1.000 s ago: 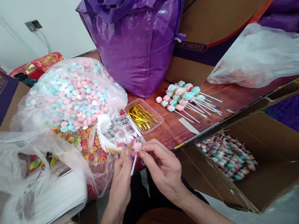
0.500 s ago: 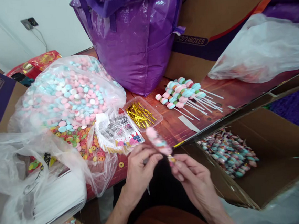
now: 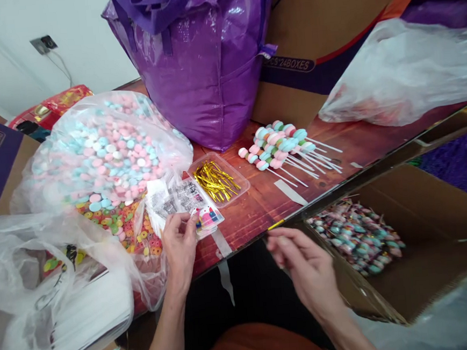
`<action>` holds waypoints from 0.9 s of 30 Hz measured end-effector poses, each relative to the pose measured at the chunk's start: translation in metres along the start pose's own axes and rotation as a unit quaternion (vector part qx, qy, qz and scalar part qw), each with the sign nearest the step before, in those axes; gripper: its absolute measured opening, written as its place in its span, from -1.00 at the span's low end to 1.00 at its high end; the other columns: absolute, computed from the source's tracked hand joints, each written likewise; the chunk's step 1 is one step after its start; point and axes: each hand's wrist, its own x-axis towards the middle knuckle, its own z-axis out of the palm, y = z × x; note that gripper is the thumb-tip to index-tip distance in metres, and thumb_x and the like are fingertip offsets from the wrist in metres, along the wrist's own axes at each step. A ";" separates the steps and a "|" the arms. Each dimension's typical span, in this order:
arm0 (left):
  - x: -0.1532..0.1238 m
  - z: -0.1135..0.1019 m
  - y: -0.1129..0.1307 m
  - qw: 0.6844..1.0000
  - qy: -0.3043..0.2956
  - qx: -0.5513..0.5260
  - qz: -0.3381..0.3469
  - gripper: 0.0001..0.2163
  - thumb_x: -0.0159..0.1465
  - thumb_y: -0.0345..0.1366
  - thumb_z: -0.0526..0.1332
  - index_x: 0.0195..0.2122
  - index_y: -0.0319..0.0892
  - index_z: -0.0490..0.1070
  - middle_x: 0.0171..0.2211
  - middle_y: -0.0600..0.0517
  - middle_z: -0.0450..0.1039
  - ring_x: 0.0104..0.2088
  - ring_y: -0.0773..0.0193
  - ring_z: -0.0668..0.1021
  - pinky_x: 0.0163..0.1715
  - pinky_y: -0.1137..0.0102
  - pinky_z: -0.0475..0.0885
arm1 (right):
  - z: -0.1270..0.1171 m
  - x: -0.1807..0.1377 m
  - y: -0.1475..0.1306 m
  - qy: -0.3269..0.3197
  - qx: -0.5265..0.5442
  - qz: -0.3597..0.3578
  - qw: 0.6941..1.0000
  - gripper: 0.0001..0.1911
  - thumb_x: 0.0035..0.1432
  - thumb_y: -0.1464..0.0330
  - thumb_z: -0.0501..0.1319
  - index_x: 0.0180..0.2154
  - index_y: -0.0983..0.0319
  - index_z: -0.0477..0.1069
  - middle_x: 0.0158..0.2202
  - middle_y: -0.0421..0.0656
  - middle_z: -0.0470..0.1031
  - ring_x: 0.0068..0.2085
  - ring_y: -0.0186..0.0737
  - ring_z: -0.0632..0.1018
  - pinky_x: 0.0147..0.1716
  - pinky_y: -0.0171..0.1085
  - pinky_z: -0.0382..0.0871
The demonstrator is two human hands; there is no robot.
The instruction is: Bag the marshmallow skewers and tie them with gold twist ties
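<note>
My left hand (image 3: 180, 246) rests at the near-left edge of a stack of printed clear bags (image 3: 208, 220), its thumb and fingertips pinched together on the top bag. My right hand (image 3: 305, 258) hovers just off the table's front edge, with curled fingers pressed together and nothing visible in them; its fingertips are slightly blurred. Behind the stack sits a shallow clear tray (image 3: 244, 186) of gold twist ties (image 3: 215, 180). Candy skewers (image 3: 282, 144) in pink, blue and white lie in a pile on the table, white sticks pointing right.
A large clear bag of pastel candies (image 3: 114, 146) fills the left, with fruit-coloured rings (image 3: 127, 221) below it. A purple bag (image 3: 205, 75) stands at the back. An open carton (image 3: 416, 231) of wrapped skewers (image 3: 357, 235) is below the table at right. White tape (image 3: 223, 246) hangs over the edge.
The candy skewer that both hands held is no longer in them. My left hand has moved left onto the printed bags; my right hand has moved slightly right, apart from the left.
</note>
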 end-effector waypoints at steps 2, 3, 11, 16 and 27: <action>-0.008 0.001 0.011 0.998 -0.007 -0.059 -0.013 -0.84 0.26 -0.19 0.28 -0.41 -0.15 0.47 -0.43 0.06 0.44 -0.38 0.27 0.49 -0.31 0.39 0.36 | 0.033 -0.001 -0.005 -0.059 -0.059 -0.029 0.996 -0.75 0.16 0.19 0.34 -0.20 0.20 0.59 -0.32 -0.11 0.58 -0.45 -0.32 0.43 -0.52 -0.34 0.31; -0.013 0.001 0.016 0.996 -0.023 -0.087 -0.023 -0.83 0.26 -0.19 0.28 -0.40 -0.15 0.48 -0.42 0.06 0.46 -0.36 0.26 0.50 -0.29 0.39 0.37 | 0.047 0.000 -0.007 -0.077 -0.065 -0.036 0.994 -0.75 0.16 0.20 0.34 -0.17 0.19 0.58 -0.26 -0.10 0.59 -0.42 -0.30 0.46 -0.51 -0.33 0.32; -0.045 0.013 0.035 0.957 -0.027 -0.257 -0.129 -0.74 0.19 -0.09 0.37 -0.38 -0.17 0.44 -0.48 0.11 0.39 -0.46 0.38 0.44 -0.41 0.47 0.36 | 0.089 0.020 -0.016 -0.082 0.009 -0.026 0.996 -0.84 0.11 0.28 0.36 -0.41 0.23 0.49 -0.50 -0.27 0.44 -0.49 -0.39 0.36 -0.49 -0.38 0.27; -0.049 0.019 0.045 0.773 -0.147 -0.497 -0.365 -0.59 0.03 0.04 0.46 -0.37 -0.25 0.54 -0.46 0.04 0.46 -0.54 0.46 0.39 -0.58 0.55 0.28 | 0.079 0.020 -0.021 -0.085 0.005 -0.022 0.996 -0.79 0.13 0.24 0.34 -0.43 0.24 0.45 -0.54 -0.29 0.40 -0.53 -0.40 0.33 -0.53 -0.38 0.25; -0.038 0.042 0.060 0.776 -0.010 -0.543 -0.321 -0.74 -0.05 -0.24 0.55 -0.43 -0.21 0.55 -0.46 0.13 0.51 -0.53 0.51 0.42 -0.48 0.59 0.40 | 0.069 0.024 -0.020 -0.056 -0.108 -0.109 0.986 -0.59 0.31 0.16 0.12 -0.54 0.19 0.14 -0.55 -0.30 0.16 -0.49 -0.37 0.21 -0.50 -0.36 0.16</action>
